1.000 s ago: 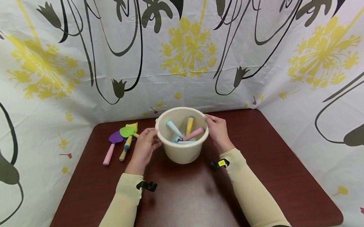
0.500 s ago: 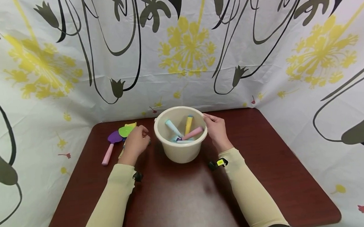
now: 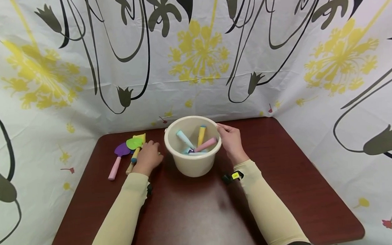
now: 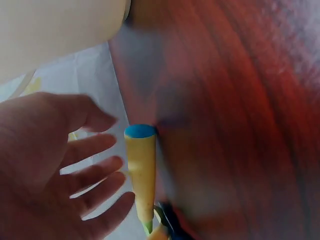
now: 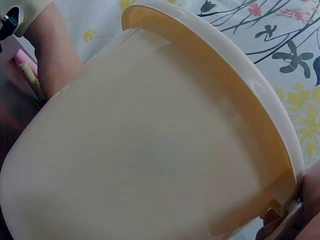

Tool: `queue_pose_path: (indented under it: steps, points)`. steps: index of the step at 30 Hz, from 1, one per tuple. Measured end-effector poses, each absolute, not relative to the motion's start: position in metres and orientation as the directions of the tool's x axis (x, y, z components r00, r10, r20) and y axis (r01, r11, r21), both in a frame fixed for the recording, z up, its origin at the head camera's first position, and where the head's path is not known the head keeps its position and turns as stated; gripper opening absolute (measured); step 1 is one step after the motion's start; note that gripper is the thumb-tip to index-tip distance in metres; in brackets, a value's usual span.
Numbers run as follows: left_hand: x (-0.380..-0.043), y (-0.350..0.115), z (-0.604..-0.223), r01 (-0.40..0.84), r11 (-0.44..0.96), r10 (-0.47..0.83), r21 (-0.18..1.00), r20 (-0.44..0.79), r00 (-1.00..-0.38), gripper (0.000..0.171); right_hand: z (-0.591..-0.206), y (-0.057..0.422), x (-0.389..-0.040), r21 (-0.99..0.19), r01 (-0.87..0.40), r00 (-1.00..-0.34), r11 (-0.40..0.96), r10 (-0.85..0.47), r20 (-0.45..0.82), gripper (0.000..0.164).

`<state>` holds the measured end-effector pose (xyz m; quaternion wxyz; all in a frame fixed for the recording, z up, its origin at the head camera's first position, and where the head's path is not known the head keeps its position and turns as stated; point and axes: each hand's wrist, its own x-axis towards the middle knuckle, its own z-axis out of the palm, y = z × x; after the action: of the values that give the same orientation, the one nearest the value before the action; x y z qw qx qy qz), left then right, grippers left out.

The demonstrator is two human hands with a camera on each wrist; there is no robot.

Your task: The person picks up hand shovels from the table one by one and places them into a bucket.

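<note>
My right hand [image 3: 230,140] grips the cream bucket [image 3: 195,166] at the right of its rim. In the right wrist view its fingertips [image 5: 311,210] show at the rim, low on the right. Inside the bucket stand tools with a light blue handle [image 3: 185,138], a yellow handle [image 3: 201,136] and a pink handle [image 3: 205,145]. My left hand [image 3: 149,158] hovers left of the bucket, fingers spread and relaxed. The left wrist view puts it right beside a blue-ended yellow handle [image 4: 141,172], green where the handle narrows. This handle belongs with the green toy shovel [image 3: 133,143].
A purple toy shovel [image 3: 121,149] with a pink handle lies farther left on the dark red table [image 3: 282,184]. Next to it are a yellow tool head [image 3: 140,136] and another blue-ended yellow handle [image 3: 136,155]. A patterned curtain [image 3: 182,97] encloses the back and sides.
My left hand has let go of the bucket's left rim and moved left, then down to the shovel handle. My right hand keeps its hold on the rim.
</note>
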<state>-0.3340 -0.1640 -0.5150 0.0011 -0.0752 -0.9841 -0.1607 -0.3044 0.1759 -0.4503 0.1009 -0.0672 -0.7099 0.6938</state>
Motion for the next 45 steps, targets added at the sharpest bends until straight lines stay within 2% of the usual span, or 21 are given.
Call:
queue_pose_path:
  steps: [4, 10, 15, 26, 35, 45]
  points:
    - [-0.337, -0.165, -0.515, 0.203, 0.951, 0.209, 0.233, 0.0, -0.978, 0.056, -0.451, 0.176, -0.305, -0.998, -0.056, -0.97, 0.027, 0.235, 0.06, 0.033]
    - [-0.341, -0.167, -0.521, 0.269, 0.954, 0.267, 0.136, 0.032, -0.963, 0.044, -0.451, 0.176, -0.305, -0.998, -0.056, -0.971, 0.03, 0.231, 0.062, 0.034]
    - [-0.346, -0.169, -0.529, 0.291, 0.951, 0.284, 0.104, 0.077, -0.956, 0.037, -0.451, 0.176, -0.304, -0.998, -0.051, -0.972, 0.02, 0.23, 0.055, 0.034]
    - [-0.348, -0.169, -0.525, 0.319, 0.945, 0.312, 0.079, 0.089, -0.946, 0.042, -0.452, 0.175, -0.304, -0.998, -0.059, -0.971, 0.016, 0.232, 0.061, 0.034]
    - [-0.348, -0.168, -0.515, 0.335, 0.929, 0.3, 0.156, 0.211, -0.93, 0.035, -0.452, 0.177, -0.305, -0.998, -0.054, -0.969, 0.022, 0.241, 0.058, 0.034]
    - [-0.338, -0.179, -0.499, 0.322, 0.902, 0.223, 0.286, 0.33, -0.917, 0.031, -0.453, 0.175, -0.306, -0.998, -0.056, -0.968, 0.019, 0.243, 0.059, 0.033]
